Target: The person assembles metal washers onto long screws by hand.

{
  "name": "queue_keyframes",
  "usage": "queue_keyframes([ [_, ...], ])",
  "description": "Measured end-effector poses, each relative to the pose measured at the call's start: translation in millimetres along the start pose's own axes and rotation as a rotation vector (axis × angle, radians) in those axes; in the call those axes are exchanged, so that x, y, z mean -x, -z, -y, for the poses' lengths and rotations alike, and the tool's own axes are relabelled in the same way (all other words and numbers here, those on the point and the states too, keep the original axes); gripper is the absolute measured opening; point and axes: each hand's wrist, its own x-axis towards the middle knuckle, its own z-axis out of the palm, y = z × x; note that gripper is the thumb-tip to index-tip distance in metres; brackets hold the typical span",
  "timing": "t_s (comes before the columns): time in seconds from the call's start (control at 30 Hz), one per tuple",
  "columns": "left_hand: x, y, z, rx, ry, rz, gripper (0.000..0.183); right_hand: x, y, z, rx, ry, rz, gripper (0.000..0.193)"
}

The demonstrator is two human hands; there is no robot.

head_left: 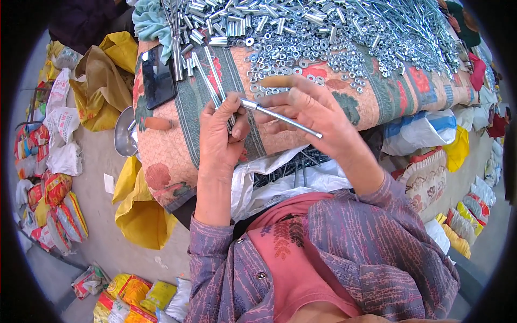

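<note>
My left hand (223, 126) is closed around several long, thin metal rods (207, 81) that stick up past its fingers. Between its thumb and forefinger it also pinches a steel bolt (291, 123) with a short shiny sleeve (249, 104) near the pinched end; the other end slants down to the right. Beside that bolt, my right hand (318, 110) has its fingers stretched out and apart, some passing behind the bolt. An orange-brown cover (276, 81) sits on one of its fingertips. I see nothing gripped in the right hand.
Loose washers and nuts (301, 54), metal sleeves (237, 24) and long rods (414, 27) cover the far part of a patterned cloth (161, 145). At left lie a black phone (157, 81) and a metal bowl (125, 134). A white sack (242, 185) with dark rods is below my hands.
</note>
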Motion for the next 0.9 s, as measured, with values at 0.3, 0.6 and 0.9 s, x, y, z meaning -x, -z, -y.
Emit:
queue_keyframes([
  [0.3,29,-36,31,0.089,0.136,0.002,0.017,-22,-11,-35,1.069,0.704,-0.321,0.035],
  [0.6,31,-20,26,0.115,0.227,0.001,0.02,1,56,14,1.531,0.399,-0.418,0.019],
  [0.9,33,-19,30,-0.075,0.212,0.088,0.019,6,83,27,1.815,0.302,-0.421,0.011],
])
